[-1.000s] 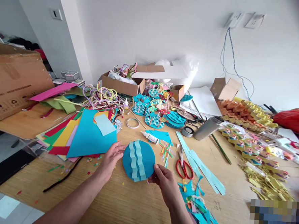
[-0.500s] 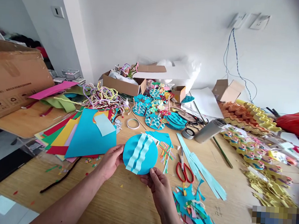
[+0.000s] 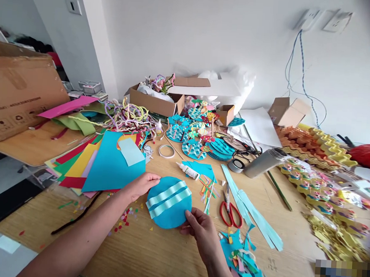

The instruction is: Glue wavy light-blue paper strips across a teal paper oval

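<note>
A round blue paper disc (image 3: pixel 170 219) is held above the table between both hands. Two pale blue wavy paper strips (image 3: pixel 168 199) run across it, tilted up to the right. My left hand (image 3: pixel 141 185) pinches its upper left edge. At the lower right edge, my right hand (image 3: pixel 198 225) grips it with thumb on top and fingers underneath. Just behind the disc lies a white glue bottle (image 3: pixel 188 171) on its side, by a blue paper scrap (image 3: pixel 205 170). Red-handled scissors (image 3: pixel 230 214) rest to the right of my right hand.
Coloured paper sheets (image 3: pixel 108 167) are stacked at the left. Pale blue strips (image 3: pixel 258 218) and blue offcuts (image 3: pixel 243 255) lie at the right. Finished-looking blue paper crafts (image 3: pixel 193 149), a tape roll (image 3: pixel 166 151) and a metal flask (image 3: pixel 265 162) stand farther back. A large carton (image 3: pixel 21 91) is far left.
The disc has turned clockwise, so its strips now lie closer to level, and it has come slightly nearer. The glue bottle behind it has come into view.
</note>
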`<control>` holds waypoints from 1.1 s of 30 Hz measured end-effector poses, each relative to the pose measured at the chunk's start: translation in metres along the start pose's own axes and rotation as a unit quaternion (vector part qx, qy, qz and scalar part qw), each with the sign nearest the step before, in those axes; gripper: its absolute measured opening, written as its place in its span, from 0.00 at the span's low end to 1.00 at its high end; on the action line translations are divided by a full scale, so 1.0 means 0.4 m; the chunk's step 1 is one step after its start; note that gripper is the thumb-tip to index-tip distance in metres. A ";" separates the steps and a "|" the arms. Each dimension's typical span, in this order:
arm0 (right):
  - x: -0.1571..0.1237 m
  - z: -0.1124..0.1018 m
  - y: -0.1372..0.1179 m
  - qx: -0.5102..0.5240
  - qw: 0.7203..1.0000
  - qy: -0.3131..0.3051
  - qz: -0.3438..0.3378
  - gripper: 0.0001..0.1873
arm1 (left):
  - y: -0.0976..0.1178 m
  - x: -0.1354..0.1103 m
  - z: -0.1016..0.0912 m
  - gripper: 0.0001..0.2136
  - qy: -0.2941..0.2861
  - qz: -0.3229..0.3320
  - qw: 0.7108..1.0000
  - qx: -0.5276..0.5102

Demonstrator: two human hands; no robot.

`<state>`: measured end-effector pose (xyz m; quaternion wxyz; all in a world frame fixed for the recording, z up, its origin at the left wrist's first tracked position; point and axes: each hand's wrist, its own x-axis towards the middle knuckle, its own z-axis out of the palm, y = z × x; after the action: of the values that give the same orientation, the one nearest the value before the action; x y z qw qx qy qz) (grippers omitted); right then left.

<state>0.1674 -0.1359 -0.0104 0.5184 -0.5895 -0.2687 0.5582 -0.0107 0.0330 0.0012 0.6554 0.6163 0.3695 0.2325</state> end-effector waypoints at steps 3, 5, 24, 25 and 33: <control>0.003 0.010 0.011 -0.029 0.998 -0.009 0.055 0.27 | -0.008 0.041 0.006 0.16 -0.005 0.008 0.998 0.067; 0.004 0.022 0.018 -0.033 0.996 0.002 0.082 0.28 | -0.011 0.070 0.010 0.14 0.007 0.018 0.993 0.120; 0.027 0.038 0.026 -0.297 0.951 0.080 -0.041 0.27 | -0.058 -0.159 0.137 0.06 0.064 0.258 0.806 0.529; 0.026 0.035 0.027 -0.353 0.921 0.110 -0.121 0.25 | -0.064 -0.157 0.137 0.07 0.061 0.260 0.801 0.536; 0.063 0.025 0.054 -0.584 0.690 0.132 -0.405 0.18 | -0.069 -0.151 0.149 0.21 0.099 0.246 0.771 0.580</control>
<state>0.1585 -0.1172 -0.0381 0.2751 -0.6750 -0.6820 -0.0598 -0.0065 -0.0545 -0.0158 0.0540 0.9226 0.3330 0.1872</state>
